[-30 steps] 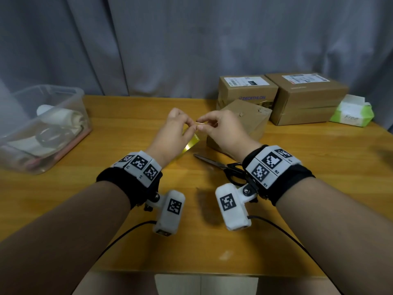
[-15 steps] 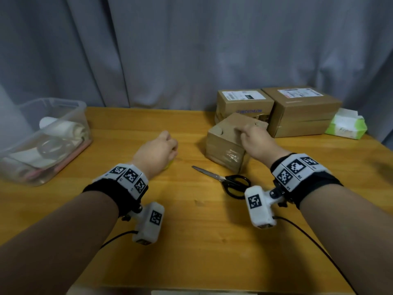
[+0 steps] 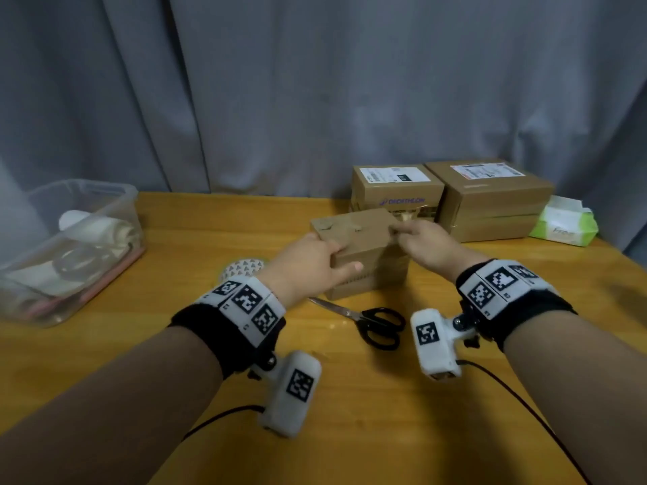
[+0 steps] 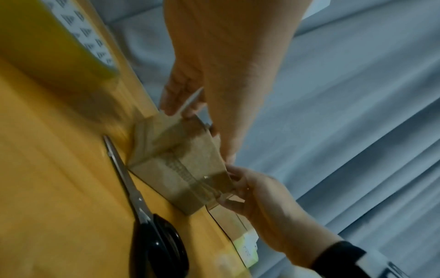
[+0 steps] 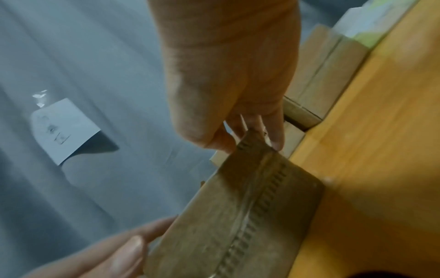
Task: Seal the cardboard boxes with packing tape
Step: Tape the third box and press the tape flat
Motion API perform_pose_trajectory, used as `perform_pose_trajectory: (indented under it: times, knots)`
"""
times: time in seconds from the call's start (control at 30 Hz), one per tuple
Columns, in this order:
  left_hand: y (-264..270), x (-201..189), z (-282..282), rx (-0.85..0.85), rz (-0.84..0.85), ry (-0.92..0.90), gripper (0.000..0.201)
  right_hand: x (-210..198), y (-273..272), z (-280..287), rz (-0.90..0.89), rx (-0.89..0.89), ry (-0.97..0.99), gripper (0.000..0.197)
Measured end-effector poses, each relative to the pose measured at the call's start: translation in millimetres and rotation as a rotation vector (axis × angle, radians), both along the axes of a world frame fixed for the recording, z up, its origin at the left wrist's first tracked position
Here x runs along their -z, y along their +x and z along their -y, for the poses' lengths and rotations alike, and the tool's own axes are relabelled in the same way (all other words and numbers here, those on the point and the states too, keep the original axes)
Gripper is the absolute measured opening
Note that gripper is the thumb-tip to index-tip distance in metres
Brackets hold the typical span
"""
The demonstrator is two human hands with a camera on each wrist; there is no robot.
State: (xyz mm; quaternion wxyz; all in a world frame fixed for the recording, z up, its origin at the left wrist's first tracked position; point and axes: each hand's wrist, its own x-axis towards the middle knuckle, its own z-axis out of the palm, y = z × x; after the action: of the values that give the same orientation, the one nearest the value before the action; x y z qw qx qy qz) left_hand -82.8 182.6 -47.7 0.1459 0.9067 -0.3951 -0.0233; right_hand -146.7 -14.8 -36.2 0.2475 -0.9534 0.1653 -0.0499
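Cardboard box (image 3: pixel 364 253), table centre: left hand (image 3: pixel 308 264) grips its 9 o'clock side, right hand (image 3: pixel 423 243) pinches its 3 o'clock edge. Scissors (image 3: pixel 371 323) at 6; tape roll (image 3: pixel 243 269) at 9; two boxes (image 3: pixel 451 197) at 1.

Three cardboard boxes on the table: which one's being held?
The small unlabelled box nearest the person, gripped by the left hand and right hand. The two behind carry white shipping labels, untouched.

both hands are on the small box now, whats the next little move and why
Probably press the right hand down along the small brown cardboard box top, since its grip pinches at the far right edge while the left hand steadies the near corner.
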Motion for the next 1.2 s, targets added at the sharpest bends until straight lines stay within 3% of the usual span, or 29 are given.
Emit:
perform_pose_trajectory:
  times: [0.07,0.13,0.27,0.47,0.73,0.83,0.9,1.07,1.17,1.2]
  knots:
    - [9.4,2.7,5.3,-0.058,-0.017,0.032,0.064,5.6,-8.8,2.2,0.054,-0.010,0.069,0.037]
    - [27.1,5.1,3.4,-0.119,-0.003,-0.017,0.055,8.7,-16.4,2.3,0.079,-0.078,0.083,0.035]
    - [49.9,13.7,1.4,-0.172,0.064,-0.025,0.044,10.2,-17.8,3.6,0.067,-0.245,-0.109,0.031]
    - [28.9,18.6,4.8,0.030,-0.035,-0.169,0.040,13.1,-4.1,-6.4,0.094,-0.321,-0.027,0.019]
    - [33.1,12.9,-14.2,0.138,-0.119,-0.248,0.037,21.1,10.9,-28.8,0.151,-0.116,-0.251,0.046]
    - [36.4,14.2,-11.8,0.133,-0.099,-0.269,0.037,19.1,12.9,-37.1,0.045,-0.088,-0.363,0.064]
    - [36.3,13.1,-9.5,0.098,-0.080,-0.263,0.039,21.3,15.3,-44.5,-0.007,-0.071,-0.420,0.066]
    - [40.5,15.1,-25.1,-0.170,-0.016,0.006,0.053,27.4,15.8,-51.2,0.008,-0.042,-0.345,0.065]
    - [36.9,20.6,-49.3,-0.286,0.038,0.339,0.072,26.9,12.5,-51.5,0.025,-0.033,-0.306,0.064]
    - [33.4,22.7,-55.2,-0.281,0.019,0.461,0.067,26.7,11.8,-52.1,0.026,-0.032,-0.301,0.064]
